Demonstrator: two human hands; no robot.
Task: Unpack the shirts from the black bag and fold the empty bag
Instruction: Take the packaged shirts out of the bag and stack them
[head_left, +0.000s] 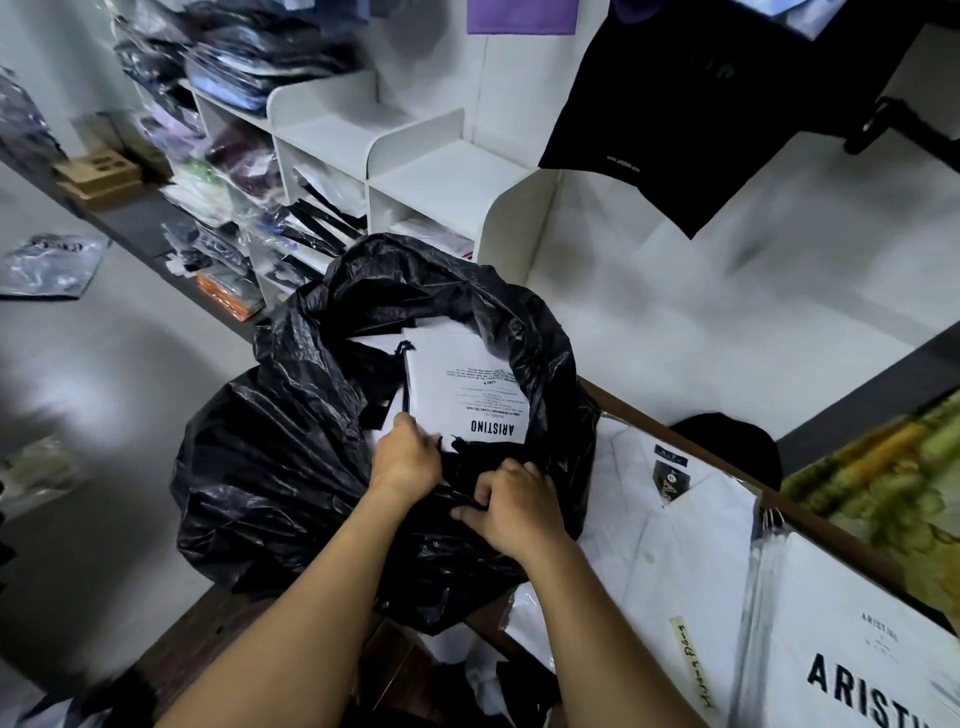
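My left hand (408, 457) pinches the packed shirt (467, 389) at its near edge, its length running up-frame, while my right hand (511, 506) grips the black bag (291, 467) at its rim.

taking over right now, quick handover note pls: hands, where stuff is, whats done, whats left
Left grip: inside the bag mouth, holding the near edge of the top white shirt pack.
Right grip: holding the near rim of the black bag, whose mouth is open.
Things: the bag looks bulky, and more white packs show beside the top one.
Done: a white shirt and an ARISTINO pack lie outside, right of the bag. I cannot tell whether they came from it.
Left: lift out the top pack, then the rest, then fold the empty bag.
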